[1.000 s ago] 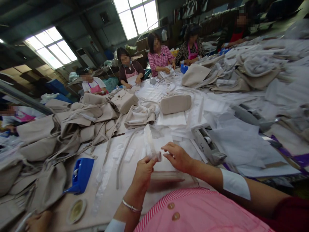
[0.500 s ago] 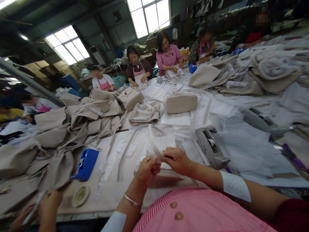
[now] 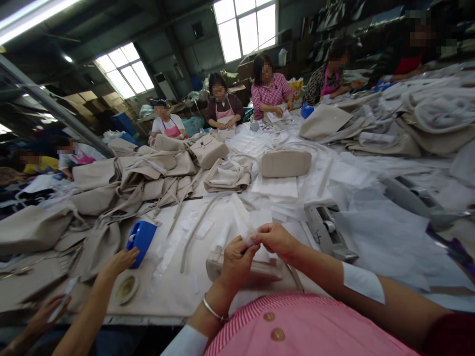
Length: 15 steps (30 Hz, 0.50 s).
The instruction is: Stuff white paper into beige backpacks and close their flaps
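Note:
My left hand (image 3: 237,262) and my right hand (image 3: 276,240) meet over the table, both closed on a strip of thin white wrapping material (image 3: 239,212). The strip rises away from my fingers and looks partly see-through; whether a strap lies inside it I cannot tell. Beneath my hands a beige bag (image 3: 215,264) lies on the table, mostly covered by my left hand and forearm. A loose beige strap (image 3: 191,242) curves to the left of it. Right of my right hand stands a grey tape dispenser (image 3: 328,232).
At left, a co-worker's hand (image 3: 124,259) touches a blue tape dispenser (image 3: 143,237); a round tape roll (image 3: 127,289) lies nearby. Beige bags (image 3: 96,200) are heaped beyond. White sheets (image 3: 382,242) cover the right side. Several people work across the table.
My left hand has turned with its back up, and the white strip looks wider. The co-worker's hand has reached to the blue dispenser. The whole view has shifted slightly.

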Motion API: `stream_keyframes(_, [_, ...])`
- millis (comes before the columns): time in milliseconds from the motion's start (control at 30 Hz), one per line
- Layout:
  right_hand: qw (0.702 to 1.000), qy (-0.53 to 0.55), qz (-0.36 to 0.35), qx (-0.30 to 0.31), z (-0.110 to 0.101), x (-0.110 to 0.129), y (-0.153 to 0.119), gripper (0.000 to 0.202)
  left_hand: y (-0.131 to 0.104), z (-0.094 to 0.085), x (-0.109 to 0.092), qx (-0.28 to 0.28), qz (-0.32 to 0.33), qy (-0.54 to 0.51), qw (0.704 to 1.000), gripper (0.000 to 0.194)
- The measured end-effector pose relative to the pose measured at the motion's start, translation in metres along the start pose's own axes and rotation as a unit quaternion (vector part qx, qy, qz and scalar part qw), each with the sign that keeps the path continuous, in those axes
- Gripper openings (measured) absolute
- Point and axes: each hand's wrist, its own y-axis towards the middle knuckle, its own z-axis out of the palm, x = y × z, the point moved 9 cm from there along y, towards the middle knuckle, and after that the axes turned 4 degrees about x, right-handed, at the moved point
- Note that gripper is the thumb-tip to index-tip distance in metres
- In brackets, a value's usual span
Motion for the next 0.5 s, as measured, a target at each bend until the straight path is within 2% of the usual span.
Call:
stream_keyframes(67, [0.995, -0.066, -0.076, -0.018, 0.001, 0.010, -0.001, 0.032, 0.000, 0.000, 0.018, 0.026, -0.059, -0.073, 0.995, 0.020])
stream_keyframes(100, [0.983, -0.126, -0.130, -0.016, 0.005, 0.018, -0.004, 0.030, 0.000, 0.002, 0.029, 0.049, -0.103, -0.139, 0.984, 0.025])
stream_keyframes(167, [0.934, -0.263, -0.244, 0.002, 0.017, 0.033, -0.014, 0.027, -0.001, 0.009, 0.048, 0.088, -0.188, -0.285, 0.936, 0.037])
stream_keyframes(233, [0.870, -0.367, -0.326, 0.034, 0.031, 0.040, -0.025, 0.024, 0.001, 0.011, 0.057, 0.088, -0.234, -0.379, 0.891, 0.042])
stream_keyframes(267, [0.850, -0.393, -0.348, 0.049, 0.036, 0.041, -0.028, 0.024, 0.003, 0.010, 0.059, 0.077, -0.241, -0.397, 0.882, 0.042])
stream_keyframes(300, [0.842, -0.402, -0.356, 0.058, 0.036, 0.041, -0.029, 0.023, 0.005, 0.009, 0.060, 0.062, -0.243, -0.399, 0.882, 0.042])
stream_keyframes(333, [0.848, -0.393, -0.350, 0.063, 0.034, 0.042, -0.027, 0.023, 0.007, 0.007, 0.060, 0.045, -0.239, -0.391, 0.888, 0.041])
stream_keyframes(400, [0.903, -0.316, -0.277, 0.087, 0.025, 0.039, -0.017, 0.028, 0.010, 0.002, 0.057, 0.013, -0.215, -0.330, 0.919, 0.037])
stream_keyframes(467, [0.969, -0.171, -0.131, 0.117, 0.016, 0.022, -0.003, 0.038, 0.012, -0.002, 0.045, 0.001, -0.161, -0.210, 0.964, 0.033])
stream_keyframes(500, [0.987, -0.097, -0.051, 0.122, 0.014, 0.010, 0.002, 0.041, 0.013, -0.003, 0.036, 0.001, -0.121, -0.141, 0.983, 0.031])
